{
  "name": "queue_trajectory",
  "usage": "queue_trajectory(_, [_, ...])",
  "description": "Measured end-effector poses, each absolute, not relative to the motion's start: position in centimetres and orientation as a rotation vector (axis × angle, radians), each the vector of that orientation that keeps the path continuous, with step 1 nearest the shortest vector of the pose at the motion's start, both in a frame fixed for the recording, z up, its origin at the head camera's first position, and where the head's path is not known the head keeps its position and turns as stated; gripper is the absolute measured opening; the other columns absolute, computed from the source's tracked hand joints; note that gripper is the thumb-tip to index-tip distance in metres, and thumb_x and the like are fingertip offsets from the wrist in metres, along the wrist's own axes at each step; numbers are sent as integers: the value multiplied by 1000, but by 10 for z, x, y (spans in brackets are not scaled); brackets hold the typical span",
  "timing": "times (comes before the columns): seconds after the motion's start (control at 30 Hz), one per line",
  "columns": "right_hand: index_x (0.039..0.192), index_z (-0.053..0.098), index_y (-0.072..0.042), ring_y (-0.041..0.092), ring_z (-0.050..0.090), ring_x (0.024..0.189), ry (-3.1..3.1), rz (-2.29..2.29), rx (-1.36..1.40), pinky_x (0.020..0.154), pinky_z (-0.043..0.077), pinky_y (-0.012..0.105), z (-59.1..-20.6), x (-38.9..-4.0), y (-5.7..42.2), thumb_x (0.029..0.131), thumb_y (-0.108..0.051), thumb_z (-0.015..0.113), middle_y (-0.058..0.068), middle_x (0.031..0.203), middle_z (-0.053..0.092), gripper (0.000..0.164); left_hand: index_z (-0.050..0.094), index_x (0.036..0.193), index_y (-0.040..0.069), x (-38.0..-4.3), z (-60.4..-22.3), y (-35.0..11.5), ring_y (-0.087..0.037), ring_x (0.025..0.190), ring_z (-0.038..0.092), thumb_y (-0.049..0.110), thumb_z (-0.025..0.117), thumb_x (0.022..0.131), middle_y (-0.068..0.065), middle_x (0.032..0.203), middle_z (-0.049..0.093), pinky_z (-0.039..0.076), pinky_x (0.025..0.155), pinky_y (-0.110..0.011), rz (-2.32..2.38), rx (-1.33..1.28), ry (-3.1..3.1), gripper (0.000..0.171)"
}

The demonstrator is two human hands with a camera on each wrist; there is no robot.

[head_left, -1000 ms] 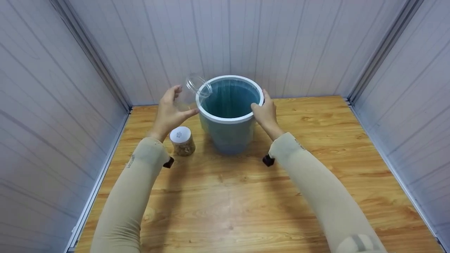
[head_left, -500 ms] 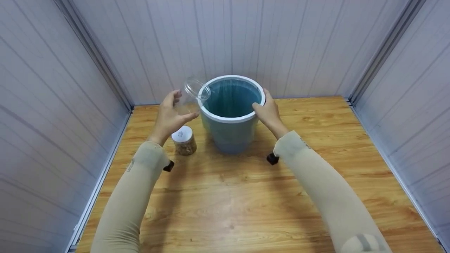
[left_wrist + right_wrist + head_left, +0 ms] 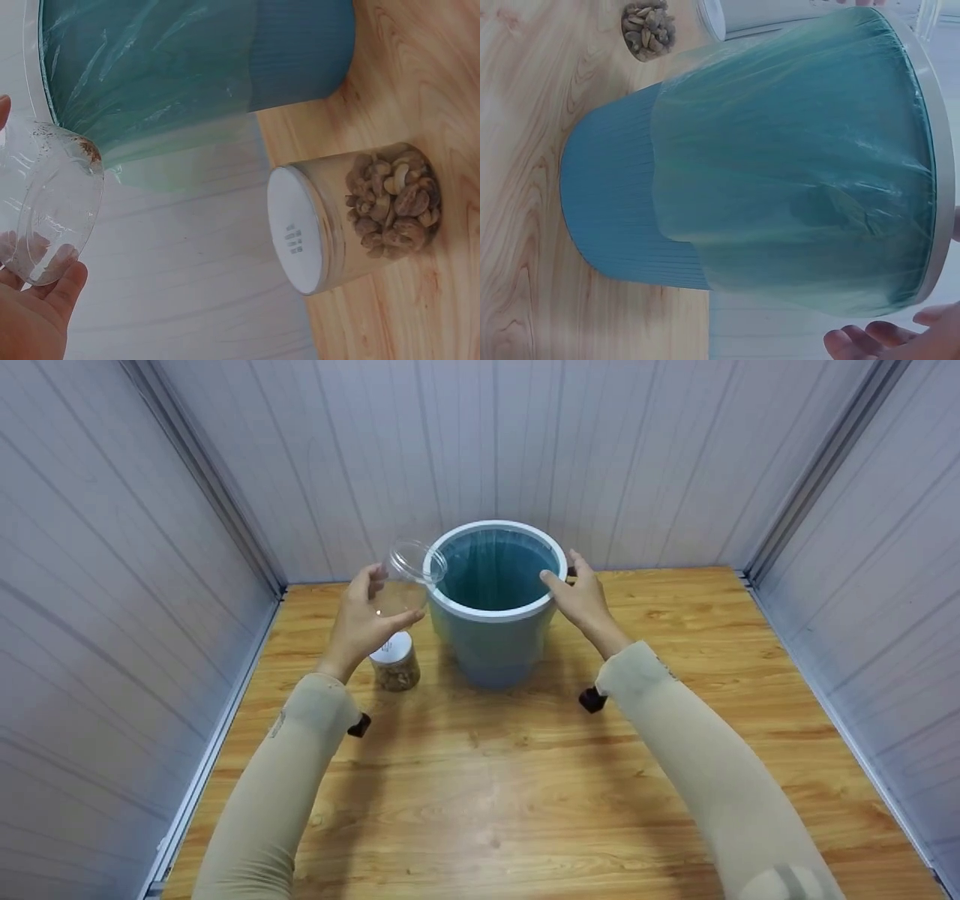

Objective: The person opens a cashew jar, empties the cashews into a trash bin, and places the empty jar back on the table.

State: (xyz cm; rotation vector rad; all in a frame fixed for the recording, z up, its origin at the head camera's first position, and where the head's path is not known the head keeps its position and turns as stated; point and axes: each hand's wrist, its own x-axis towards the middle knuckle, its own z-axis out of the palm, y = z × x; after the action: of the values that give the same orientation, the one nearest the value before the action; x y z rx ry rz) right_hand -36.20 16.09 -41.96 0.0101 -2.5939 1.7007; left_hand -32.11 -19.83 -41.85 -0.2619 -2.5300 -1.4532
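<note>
My left hand (image 3: 358,619) grips a clear plastic jar (image 3: 52,195) round its body. The jar is lidless and tilted, its mouth toward the trash can (image 3: 491,645) and overlapping the white rim in the head view. Brown crumbs cling inside it in the left wrist view. The blue trash can stands upright, with a thin green bag lining it and folded over the outside. At its right side is my right hand (image 3: 589,600), thumb at the rim, fingers spread loosely. In the right wrist view these fingers (image 3: 855,341) lie apart from the can's wall.
A white-lidded jar (image 3: 396,664) partly filled with brown shelled nuts stands left of the can, below my left hand. Both stand on a wood-grain table (image 3: 480,780). Pale panel walls (image 3: 495,450) enclose the back and sides.
My left hand has lowered slightly with the clear jar, whose mouth has come down. My right hand has shifted right and its fingers have loosened from the can's rim.
</note>
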Motion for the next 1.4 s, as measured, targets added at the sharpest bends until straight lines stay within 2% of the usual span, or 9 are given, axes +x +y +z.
queue_trajectory(0.23, [171,28,-3,39,47,153,-2576,1696,1,126,44,51,-420,-359,174,109,-37,61,26,167,43,77,45,157,2,-317,-427,-199,-38,147,51,30,97,83,-19,159,53,40,128,-53,-1468,-278,-2517,94])
queue_trajectory(0.5, [170,31,-4,39,49,152,-2557,1724,3,125,46,52,-421,-353,183,109,-37,61,26,166,45,75,47,156,5,-310,-435,-200,-38,149,50,33,97,83,-16,159,53,42,127,-54,-1491,-279,-2520,93])
queue_trajectory(0.8, [167,37,0,41,54,146,-2517,1728,-11,122,48,52,-422,-347,196,107,-35,63,27,159,51,74,51,152,5,-304,-445,-201,-38,146,52,18,97,82,-16,156,56,40,129,-51,-1551,-327,-2462,85])
queue_trajectory(1.07, [165,41,0,41,56,141,-2518,1706,-38,119,49,52,-428,-342,209,108,-33,62,27,157,53,69,53,148,6,-297,-455,-204,-38,145,53,21,98,81,-15,155,59,40,127,-55,-1574,-325,-2456,82])
queue_trajectory(1.4, [167,37,-1,42,52,146,-2540,1718,-54,120,47,54,-440,-335,228,109,-36,60,26,159,50,71,52,151,7,-286,-464,-202,-36,144,55,21,98,81,-13,153,60,40,127,-58,-1593,-353,-2468,84])
